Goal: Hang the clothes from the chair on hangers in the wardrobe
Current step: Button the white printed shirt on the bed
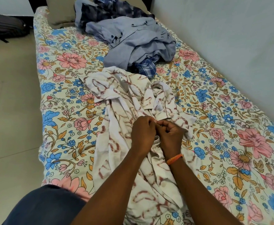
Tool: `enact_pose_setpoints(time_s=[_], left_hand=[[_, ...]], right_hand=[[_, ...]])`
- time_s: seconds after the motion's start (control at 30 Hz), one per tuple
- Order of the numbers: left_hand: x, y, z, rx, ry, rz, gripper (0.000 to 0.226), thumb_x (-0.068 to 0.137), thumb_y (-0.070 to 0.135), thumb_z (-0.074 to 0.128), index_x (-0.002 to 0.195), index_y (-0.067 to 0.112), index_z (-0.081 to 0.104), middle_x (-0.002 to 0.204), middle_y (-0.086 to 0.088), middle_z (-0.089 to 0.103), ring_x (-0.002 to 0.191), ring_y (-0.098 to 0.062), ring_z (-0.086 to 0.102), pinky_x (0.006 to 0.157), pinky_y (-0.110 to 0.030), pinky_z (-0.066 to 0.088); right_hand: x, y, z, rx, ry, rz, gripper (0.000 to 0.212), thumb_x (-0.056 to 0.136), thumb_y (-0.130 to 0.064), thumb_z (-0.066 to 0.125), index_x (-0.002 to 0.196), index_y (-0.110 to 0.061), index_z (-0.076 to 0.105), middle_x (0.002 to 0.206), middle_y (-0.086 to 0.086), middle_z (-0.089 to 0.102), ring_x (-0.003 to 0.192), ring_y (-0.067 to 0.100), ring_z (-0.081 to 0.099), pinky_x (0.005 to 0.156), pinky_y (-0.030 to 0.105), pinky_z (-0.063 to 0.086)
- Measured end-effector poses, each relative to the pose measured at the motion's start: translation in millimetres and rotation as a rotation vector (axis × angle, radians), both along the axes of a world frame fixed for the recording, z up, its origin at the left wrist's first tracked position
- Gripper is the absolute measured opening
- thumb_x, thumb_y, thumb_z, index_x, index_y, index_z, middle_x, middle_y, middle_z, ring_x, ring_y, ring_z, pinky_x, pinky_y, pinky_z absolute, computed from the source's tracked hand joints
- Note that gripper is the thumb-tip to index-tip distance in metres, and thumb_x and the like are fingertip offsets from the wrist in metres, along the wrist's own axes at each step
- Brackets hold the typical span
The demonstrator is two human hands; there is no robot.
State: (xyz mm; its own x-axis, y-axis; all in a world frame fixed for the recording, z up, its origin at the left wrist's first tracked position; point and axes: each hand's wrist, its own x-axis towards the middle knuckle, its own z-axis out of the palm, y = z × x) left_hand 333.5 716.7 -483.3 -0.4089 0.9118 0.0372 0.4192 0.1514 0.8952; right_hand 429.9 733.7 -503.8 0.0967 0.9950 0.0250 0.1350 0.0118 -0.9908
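Note:
A white shirt with brown-red swirls [121, 98] lies spread along the middle of the bed, collar toward the far end. My left hand [142, 133] and my right hand [170, 135] are side by side on its front, fingers pinched on the shirt's placket just below the collar. An orange band sits on my right wrist. Beyond it lies a crumpled pale blue shirt [133, 41] over a blue checked garment [146, 68], and a dark blue patterned garment [110, 12] lies farther back. No hanger, chair or wardrobe is in view.
The bed's floral sheet [64, 88] runs from near to far, with a pale wall [230, 30] along its right side. Beige floor tiles [11, 95] lie to the left. A dark bag [4, 28] rests on the floor at far left. A beige pillow [60, 10] is at the head.

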Motion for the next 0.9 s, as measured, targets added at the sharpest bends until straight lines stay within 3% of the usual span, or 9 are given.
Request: enact_pose_setpoints(time_s=[0.1, 0.23, 0.3, 0.43, 0.53, 0.67, 0.77, 0.83, 0.9], left_hand=[[7, 0, -5, -0.033, -0.005, 0.048, 0.031, 0.092, 0.016, 0.045, 0.063, 0.027, 0.044, 0.062, 0.005, 0.049, 0.06, -0.019, 0.054, 0.059, -0.035, 0.049], [10, 4, -10, -0.092, 0.015, 0.036, 0.019, 0.083, 0.02, 0.042, 0.064, 0.023, 0.042, 0.069, -0.012, 0.059, 0.069, -0.034, 0.063, 0.061, -0.048, 0.056], [8, 5, -1, -0.126, 0.027, 0.02, 0.024, 0.09, 0.014, 0.049, 0.066, 0.019, 0.047, 0.074, -0.012, 0.063, 0.073, -0.031, 0.064, 0.067, -0.045, 0.055], [-3, 7, 5, -0.141, -0.074, -0.047, 0.034, 0.1, 0.014, 0.045, 0.069, 0.008, 0.057, 0.067, -0.005, 0.058, 0.063, -0.021, 0.056, 0.059, -0.032, 0.044], [-3, 4, 10, -0.169, 0.004, -0.075, 0.026, 0.097, 0.01, 0.047, 0.074, 0.01, 0.058, 0.071, -0.004, 0.058, 0.068, -0.021, 0.053, 0.062, -0.031, 0.033], [-1, -3, 12, -0.183, 0.188, -0.092, 0.032, 0.087, 0.003, 0.052, 0.059, 0.018, 0.046, 0.062, -0.005, 0.055, 0.06, -0.02, 0.05, 0.061, -0.036, 0.032], [-2, -5, 11, -0.154, 0.259, -0.066, 0.029, 0.081, 0.006, 0.055, 0.053, 0.014, 0.049, 0.056, -0.003, 0.056, 0.057, -0.019, 0.053, 0.061, -0.035, 0.041], [0, -7, 14, -0.095, 0.306, -0.034, 0.026, 0.083, 0.017, 0.05, 0.06, 0.012, 0.061, 0.063, -0.002, 0.064, 0.066, -0.022, 0.061, 0.069, -0.038, 0.048], [4, -8, 17, -0.083, 0.406, -0.055, 0.024, 0.084, 0.022, 0.046, 0.063, 0.017, 0.058, 0.069, -0.001, 0.064, 0.074, -0.026, 0.062, 0.072, -0.04, 0.05]], right_hand=[[0, -1, 4, -0.051, 0.057, 0.038, 0.004, 0.086, -0.007, 0.074, 0.087, -0.011, 0.076, 0.074, 0.017, 0.073, 0.062, 0.025, 0.066, 0.06, 0.036, 0.057], [0, -1, 12, -0.105, 0.111, 0.028, 0.006, 0.086, -0.003, 0.072, 0.089, -0.006, 0.076, 0.081, 0.013, 0.075, 0.066, 0.021, 0.068, 0.061, 0.029, 0.057], [0, -2, 16, -0.118, 0.124, 0.031, 0.005, 0.086, -0.004, 0.072, 0.089, -0.005, 0.076, 0.078, 0.012, 0.074, 0.062, 0.019, 0.065, 0.059, 0.028, 0.055], [5, -2, 27, -0.201, 0.188, 0.062, 0.006, 0.088, -0.007, 0.071, 0.087, -0.004, 0.075, 0.061, 0.009, 0.063, 0.052, 0.014, 0.054, 0.052, 0.025, 0.049], [3, -3, 25, -0.068, -0.081, 0.007, 0.01, 0.087, -0.009, 0.069, 0.077, -0.01, 0.073, 0.06, 0.003, 0.066, 0.052, 0.011, 0.058, 0.052, 0.025, 0.049], [-2, -8, 20, 0.12, -0.55, 0.01, 0.016, 0.085, -0.027, 0.066, 0.072, -0.018, 0.069, 0.064, -0.006, 0.065, 0.06, 0.012, 0.06, 0.059, 0.031, 0.048], [1, -5, 16, 0.093, -0.451, 0.018, 0.022, 0.079, -0.032, 0.056, 0.068, -0.016, 0.067, 0.061, -0.004, 0.063, 0.057, 0.016, 0.058, 0.058, 0.036, 0.049], [2, -6, 14, 0.137, -0.409, -0.026, 0.018, 0.082, -0.024, 0.058, 0.068, -0.015, 0.066, 0.059, -0.005, 0.061, 0.055, 0.015, 0.056, 0.056, 0.037, 0.048], [2, -9, 15, 0.177, -0.391, -0.068, 0.016, 0.086, -0.013, 0.063, 0.069, -0.015, 0.065, 0.058, -0.008, 0.059, 0.053, 0.006, 0.052, 0.055, 0.032, 0.045]])
